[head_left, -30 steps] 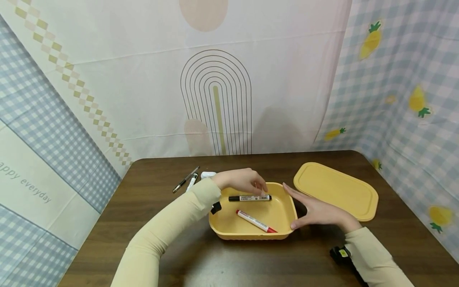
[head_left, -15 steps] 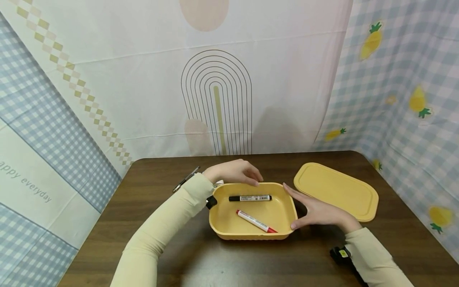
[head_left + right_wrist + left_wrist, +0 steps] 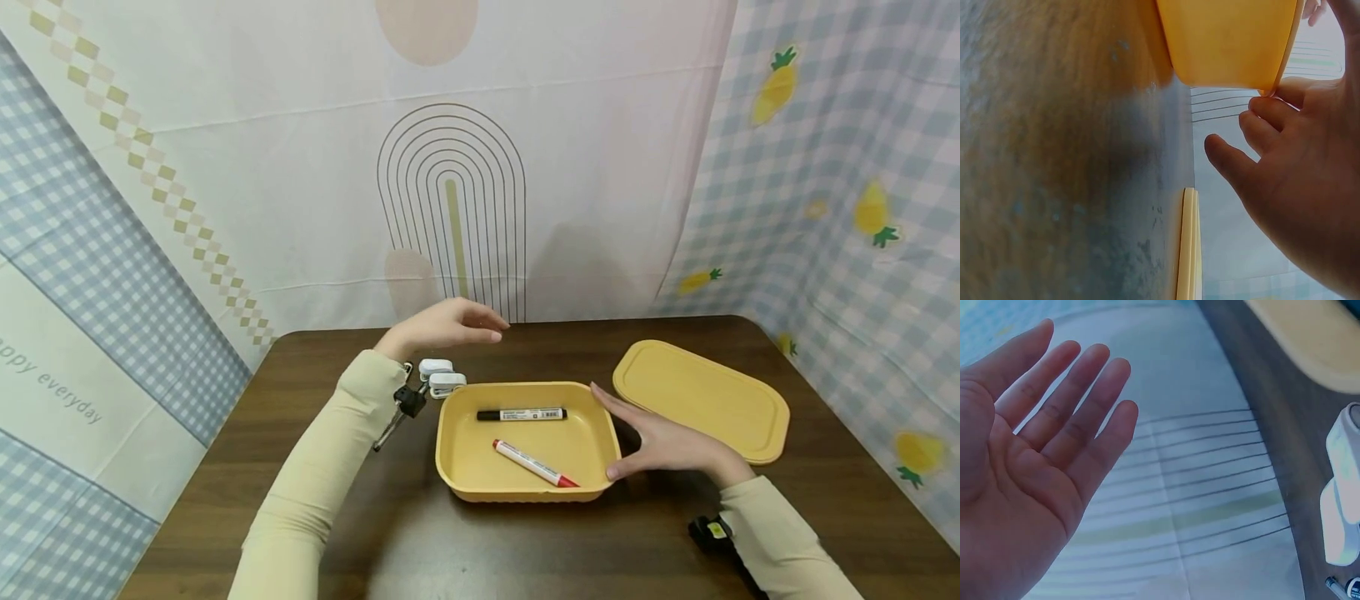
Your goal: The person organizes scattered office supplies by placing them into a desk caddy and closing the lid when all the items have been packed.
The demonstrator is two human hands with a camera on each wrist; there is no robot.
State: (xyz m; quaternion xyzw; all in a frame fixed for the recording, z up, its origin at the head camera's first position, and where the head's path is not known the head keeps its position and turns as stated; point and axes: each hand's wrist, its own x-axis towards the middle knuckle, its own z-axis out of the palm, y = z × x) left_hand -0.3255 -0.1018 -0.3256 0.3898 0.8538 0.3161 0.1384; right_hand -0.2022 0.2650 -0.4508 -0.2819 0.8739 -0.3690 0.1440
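My left hand (image 3: 450,323) hovers behind the yellow box (image 3: 444,454), near the back edge of the table. It holds nothing; the left wrist view shows its palm (image 3: 1029,469) with fingers extended and slightly apart. Inside the box lie a black marker (image 3: 521,414) and, closer to me, a red-capped white marker (image 3: 528,461). My right hand (image 3: 667,442) spans the box's right end, thumb at the near corner and index finger at the far one. From the right wrist view, fingertips touch the orange-looking box wall (image 3: 1229,44), and the thumb is out of sight.
A yellow lid (image 3: 701,402) lies flat at the right, behind my right hand. Two small white rounded plastic objects (image 3: 447,382) sit at the box's left back corner. Pen and marker ends (image 3: 1335,589) show near them. A patterned cloth (image 3: 600,167) hangs behind the table (image 3: 555,550).
My left hand has left the black marker in the box and moved back and leftward, uncovering the white objects. The right hand, box and markers stay put.
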